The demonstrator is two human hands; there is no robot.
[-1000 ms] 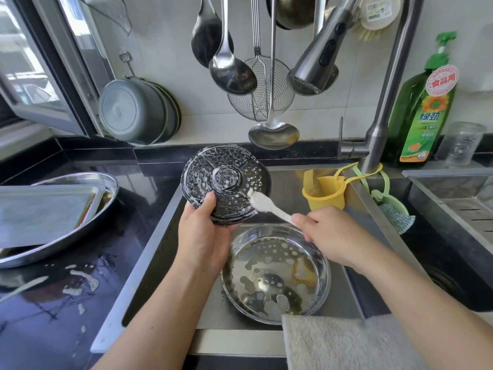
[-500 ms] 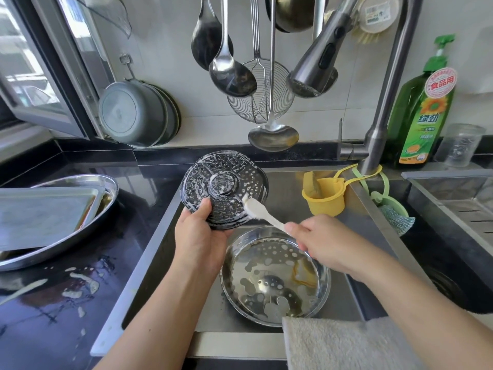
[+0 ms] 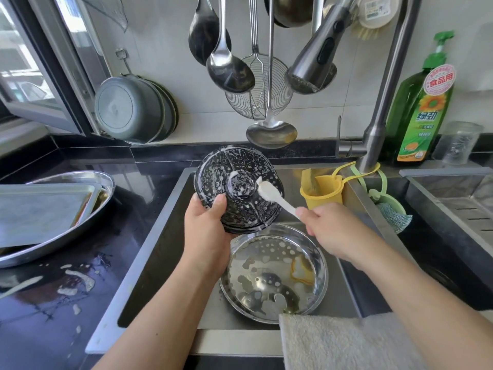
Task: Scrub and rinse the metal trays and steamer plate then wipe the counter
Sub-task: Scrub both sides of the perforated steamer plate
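Observation:
My left hand (image 3: 206, 233) grips the lower left rim of the round perforated steamer plate (image 3: 240, 206), holding it tilted above the sink; the plate is streaked with white suds. My right hand (image 3: 336, 231) holds a white brush (image 3: 272, 194) by its handle, with the brush head pressed against the plate just right of its raised centre. Below them a round metal tray (image 3: 314, 289) lies in the sink with foam patches and a yellow scrap in it. A rectangular tray (image 3: 40, 209) rests in an oval metal tray (image 3: 104, 180) on the left counter.
Faucet spray head (image 3: 317, 57) hangs above the sink. Ladles and a wire skimmer (image 3: 258, 89) hang on the wall. A yellow caddy (image 3: 324, 194), green dish soap bottle (image 3: 421, 108) and grey cloth (image 3: 346, 343) are near. Suds lie on the black counter (image 3: 66, 284).
The brush head has slid from the plate's lower right toward its raised centre. The plate has tilted a little; my left hand keeps the same grip.

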